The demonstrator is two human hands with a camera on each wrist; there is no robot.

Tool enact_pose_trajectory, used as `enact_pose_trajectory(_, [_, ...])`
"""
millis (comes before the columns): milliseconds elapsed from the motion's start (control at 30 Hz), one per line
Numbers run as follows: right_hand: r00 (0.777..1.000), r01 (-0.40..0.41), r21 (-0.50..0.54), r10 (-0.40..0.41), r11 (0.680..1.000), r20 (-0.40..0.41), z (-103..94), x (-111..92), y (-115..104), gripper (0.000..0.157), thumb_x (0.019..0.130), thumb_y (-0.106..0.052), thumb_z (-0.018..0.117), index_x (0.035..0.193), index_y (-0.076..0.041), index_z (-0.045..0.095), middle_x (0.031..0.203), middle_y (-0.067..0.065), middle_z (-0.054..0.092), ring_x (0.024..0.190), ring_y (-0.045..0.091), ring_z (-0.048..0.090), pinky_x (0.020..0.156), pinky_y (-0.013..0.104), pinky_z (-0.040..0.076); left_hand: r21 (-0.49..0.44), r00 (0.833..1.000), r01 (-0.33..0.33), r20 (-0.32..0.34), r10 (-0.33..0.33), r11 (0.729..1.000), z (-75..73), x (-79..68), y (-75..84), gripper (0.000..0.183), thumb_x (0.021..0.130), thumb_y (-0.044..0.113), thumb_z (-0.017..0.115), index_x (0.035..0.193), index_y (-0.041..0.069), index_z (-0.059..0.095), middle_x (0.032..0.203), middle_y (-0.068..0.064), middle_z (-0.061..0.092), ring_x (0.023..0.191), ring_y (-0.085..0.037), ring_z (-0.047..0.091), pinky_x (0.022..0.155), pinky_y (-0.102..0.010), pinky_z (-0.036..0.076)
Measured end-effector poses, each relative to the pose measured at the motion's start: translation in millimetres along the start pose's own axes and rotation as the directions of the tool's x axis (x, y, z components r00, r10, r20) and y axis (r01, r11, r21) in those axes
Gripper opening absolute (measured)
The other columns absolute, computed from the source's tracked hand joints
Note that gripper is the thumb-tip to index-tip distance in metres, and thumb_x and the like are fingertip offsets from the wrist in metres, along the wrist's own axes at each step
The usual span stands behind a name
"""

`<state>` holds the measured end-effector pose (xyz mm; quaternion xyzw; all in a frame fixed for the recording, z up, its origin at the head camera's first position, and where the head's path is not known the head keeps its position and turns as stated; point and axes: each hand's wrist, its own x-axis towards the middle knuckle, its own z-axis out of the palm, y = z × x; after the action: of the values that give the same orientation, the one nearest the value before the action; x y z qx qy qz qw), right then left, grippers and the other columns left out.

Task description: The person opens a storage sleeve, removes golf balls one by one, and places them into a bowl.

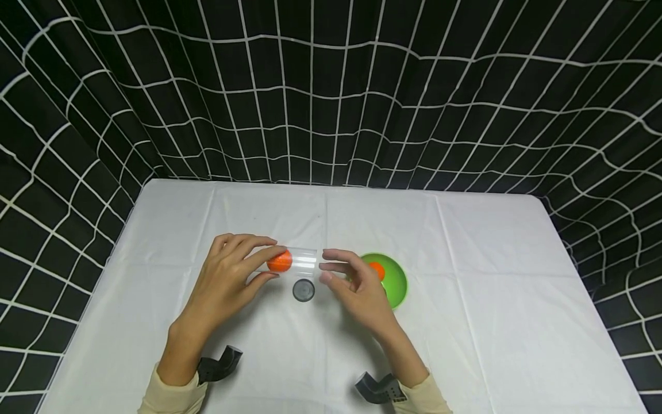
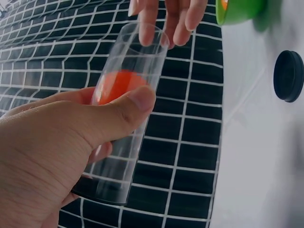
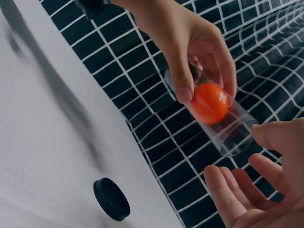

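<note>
My left hand (image 1: pixel 233 279) grips a clear plastic tube (image 1: pixel 305 260) that lies sideways above the table. Inside it sits an orange ball (image 1: pixel 280 261), level with my left fingers and thumb. The tube's mouth points toward my right hand (image 1: pixel 357 287), and a dark base (image 2: pixel 99 190) closes the other end in the left wrist view. Fingers spread and holding nothing, my right hand hovers right at the open mouth. On the cloth below the tube lies a round dark cap (image 1: pixel 303 290), seen with its rim in the right wrist view.
A green bowl (image 1: pixel 397 282) stands behind my right hand, with another orange ball (image 1: pixel 377 270) in it, partly hidden by that hand. White cloth (image 1: pixel 491 259) covers the table. A black curtain with a white grid (image 1: pixel 331 103) surrounds its far side and flanks.
</note>
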<state>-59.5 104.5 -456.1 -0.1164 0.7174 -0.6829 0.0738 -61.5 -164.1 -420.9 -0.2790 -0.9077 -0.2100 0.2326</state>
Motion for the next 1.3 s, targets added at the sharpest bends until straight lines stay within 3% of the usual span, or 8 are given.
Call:
enact_pose_trajectory(167, [1.000,0.014,0.024,-0.014,1.000,0.009,1.0,0,2,0.045,0.097,-0.004,0.074,0.140,0.000,0.061,0.145,0.021,0.062,0.123,0.016,0.072,0.096,0.023,0.061,0.003,1.000,-0.018,-0.010,0.018,1.000,-0.4,0.2,0.2,0.046,0.082,0.028,0.090,0.126,0.022,0.076,0.122,-0.003,0.076,0.115,-0.025,0.068,0.101,-0.047,0.044])
enact_pose_trajectory(400, [1.000,0.005,0.060,-0.006,0.998,0.022,1.2,0,2,0.045,0.098,-0.002,0.072,0.141,-0.001,0.060,0.139,0.019,0.064,0.111,0.005,0.071,0.090,0.020,0.061,-0.004,1.000,-0.021,-0.015,0.021,1.000,-0.4,1.0,1.5,0.048,0.082,0.024,0.091,0.127,0.021,0.076,0.124,-0.003,0.076,0.115,-0.025,0.068,0.103,-0.048,0.044])
enact_pose_trajectory(567, [1.000,-0.022,0.035,0.023,0.999,-0.015,-2.3,0,1,0.046,0.095,-0.004,0.076,0.139,-0.005,0.062,0.140,0.016,0.063,0.109,0.006,0.070,0.081,0.016,0.057,0.000,1.000,-0.012,-0.021,0.012,1.000,-1.4,0.7,0.7,0.047,0.084,0.027,0.090,0.128,0.022,0.076,0.124,-0.003,0.075,0.116,-0.025,0.068,0.102,-0.049,0.045])
enact_pose_trajectory(733, [0.999,0.000,0.049,0.002,0.999,-0.043,-9.7,0,-2,0.047,0.092,0.002,0.079,0.136,-0.002,0.064,0.138,0.017,0.066,0.104,0.009,0.076,0.085,0.019,0.061,0.000,1.000,0.005,-0.019,-0.005,1.000,-2.6,0.4,-1.2,0.045,0.084,0.029,0.089,0.127,0.022,0.076,0.123,-0.002,0.075,0.116,-0.025,0.068,0.103,-0.048,0.045])
enact_pose_trajectory(800, [0.998,0.026,0.038,-0.024,0.999,-0.057,-13.5,0,-3,0.045,0.090,0.003,0.080,0.133,-0.001,0.067,0.133,0.015,0.069,0.100,0.011,0.078,0.086,0.022,0.063,0.000,1.000,0.012,-0.019,-0.012,1.000,-3.2,-0.1,-2.3,0.045,0.085,0.029,0.089,0.127,0.022,0.076,0.123,-0.002,0.075,0.116,-0.025,0.068,0.104,-0.048,0.044])
enact_pose_trajectory(933, [0.992,0.082,-0.003,-0.082,0.997,-0.092,-22.5,-1,-6,0.044,0.087,0.006,0.082,0.129,0.001,0.069,0.127,0.007,0.069,0.109,0.013,0.076,0.089,0.026,0.064,-0.004,1.000,0.017,-0.022,-0.017,1.000,-3.7,-0.2,-3.8,0.045,0.085,0.028,0.089,0.127,0.022,0.076,0.123,-0.002,0.075,0.116,-0.025,0.069,0.104,-0.049,0.044])
enact_pose_trajectory(1167, [0.988,0.058,-0.064,-0.066,0.996,-0.141,-38.0,-3,-14,0.044,0.090,0.002,0.081,0.132,0.001,0.067,0.127,0.006,0.064,0.111,0.011,0.074,0.091,0.025,0.063,-0.052,0.999,0.021,-0.026,-0.023,0.998,-2.3,-1.0,-5.2,0.046,0.084,0.027,0.089,0.128,0.019,0.075,0.123,-0.003,0.075,0.116,-0.026,0.069,0.102,-0.047,0.045])
enact_pose_trajectory(1300, [0.983,0.074,-0.139,-0.096,0.988,-0.158,-46.4,-4,-16,0.041,0.091,-0.001,0.081,0.130,-0.001,0.068,0.128,0.010,0.065,0.114,0.009,0.072,0.093,0.024,0.062,-0.099,0.999,0.036,-0.020,-0.039,0.994,-0.6,-1.3,-4.7,0.049,0.084,0.027,0.089,0.129,0.017,0.074,0.124,-0.002,0.075,0.118,-0.025,0.070,0.102,-0.045,0.049])
